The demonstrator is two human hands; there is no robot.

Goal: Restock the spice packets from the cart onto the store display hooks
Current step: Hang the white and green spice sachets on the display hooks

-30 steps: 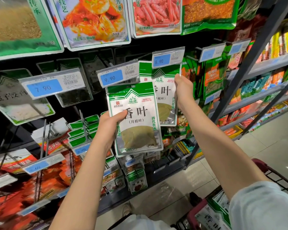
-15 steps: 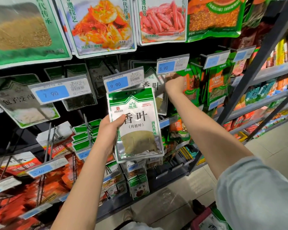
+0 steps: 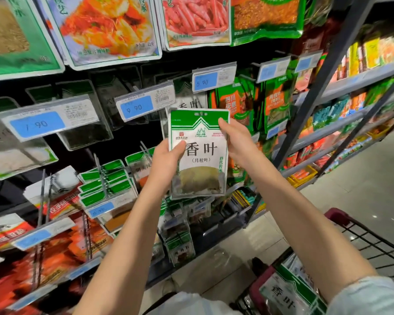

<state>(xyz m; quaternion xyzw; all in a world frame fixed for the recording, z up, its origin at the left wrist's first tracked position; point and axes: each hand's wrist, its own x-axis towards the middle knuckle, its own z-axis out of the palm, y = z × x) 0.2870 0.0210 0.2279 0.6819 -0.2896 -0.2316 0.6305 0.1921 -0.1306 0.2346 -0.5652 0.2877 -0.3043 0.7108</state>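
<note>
Two hands held one green-and-white bay-leaf packet (image 3: 199, 153) upright in front of the display. The left hand (image 3: 166, 161) gripped the packet's left edge about halfway up, its thumb curled across the front beside the large printed characters. The right hand (image 3: 238, 142) pinched the upper right edge, with its thumb tip on the green band near the top corner.

Just above the grip, past the packet's punched hang hole, sat a price tag marked 5.90 (image 3: 213, 78). Up and to the left of the grip was another tag marked 9.90 (image 3: 143, 105). Directly behind the held packet hung a second packet of the same print (image 3: 190, 100), mostly hidden.

Below and to the left of the grip, green-topped packets (image 3: 105, 180) sat in rows on metal prongs. Low to the right, beyond the right forearm, the cart (image 3: 338, 218) with its maroon rim carried more bay-leaf packets (image 3: 287, 292) — only partly in view.
</note>
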